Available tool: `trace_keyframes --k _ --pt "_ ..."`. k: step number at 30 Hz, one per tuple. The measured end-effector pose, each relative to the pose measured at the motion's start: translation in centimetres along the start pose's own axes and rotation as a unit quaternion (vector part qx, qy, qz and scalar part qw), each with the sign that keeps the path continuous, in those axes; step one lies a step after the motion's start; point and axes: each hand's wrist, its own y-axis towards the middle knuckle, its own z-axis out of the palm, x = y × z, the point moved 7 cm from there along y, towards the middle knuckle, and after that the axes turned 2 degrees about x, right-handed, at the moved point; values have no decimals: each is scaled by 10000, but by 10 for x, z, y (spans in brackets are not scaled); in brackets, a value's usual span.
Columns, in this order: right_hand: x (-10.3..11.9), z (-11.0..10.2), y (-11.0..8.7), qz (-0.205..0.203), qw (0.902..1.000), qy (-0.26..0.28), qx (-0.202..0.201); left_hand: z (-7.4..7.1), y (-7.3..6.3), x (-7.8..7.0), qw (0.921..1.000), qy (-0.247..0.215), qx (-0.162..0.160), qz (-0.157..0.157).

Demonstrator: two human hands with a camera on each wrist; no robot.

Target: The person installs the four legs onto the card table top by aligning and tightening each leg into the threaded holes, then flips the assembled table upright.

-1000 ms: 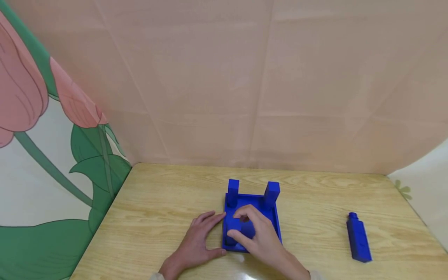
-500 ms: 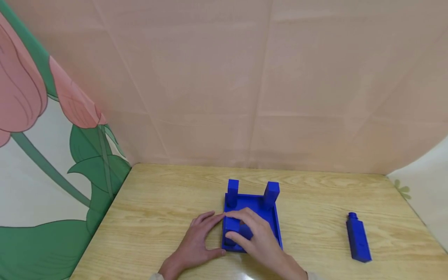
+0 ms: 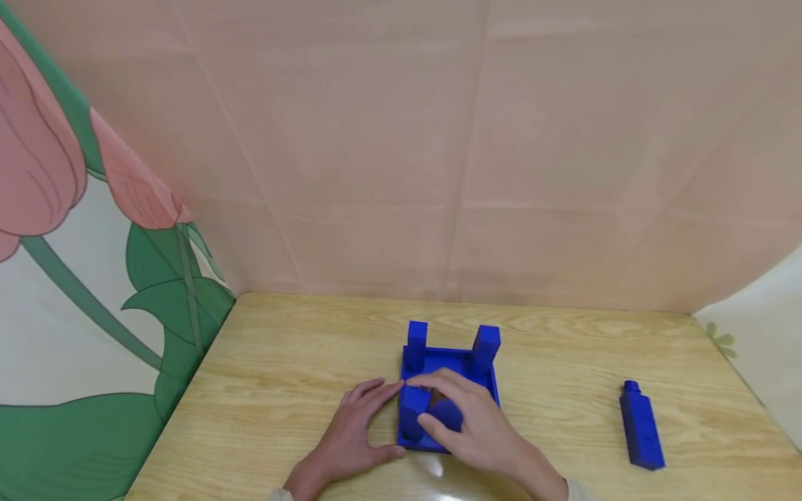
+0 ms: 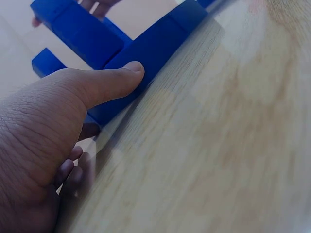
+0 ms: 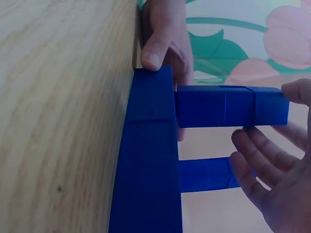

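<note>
A blue square base with a raised rim point(image 3: 494, 383), like a small upturned table, lies on the wooden table. At its front left corner stands a square blue leg point(image 3: 411, 416). My right hand point(image 3: 481, 426) holds this leg near its top; in the right wrist view the thumb is at the end of the leg point(image 5: 214, 107) and the fingers curl under it. My left hand point(image 3: 347, 437) braces the base, its thumb point(image 4: 121, 80) pressed on the front side and its fingers along the left side. The right hand hides the base's front right part.
Two more blue legs stand on the base, a back left leg point(image 3: 416, 344) and a back right leg point(image 3: 486, 348). A loose blue leg point(image 3: 642, 430) with a narrow knob end lies to the right on the wooden table point(image 3: 294, 348). A beige cloth point(image 3: 388, 174) hangs behind.
The front left leg has turned about its upright axis. My right hand's fingers reached farther round it half a second ago; now the hand sits slightly farther right. The left hand stays put.
</note>
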Motion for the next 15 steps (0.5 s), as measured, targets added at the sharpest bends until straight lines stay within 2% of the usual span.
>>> trace_keyframes --k 10,15 --pt "0 1 0 229 9975 -497 -437 -1 0 -2 9997 171 -101 106" --pt "0 2 -1 252 9974 -479 -484 0 0 -1 9997 188 -80 102"
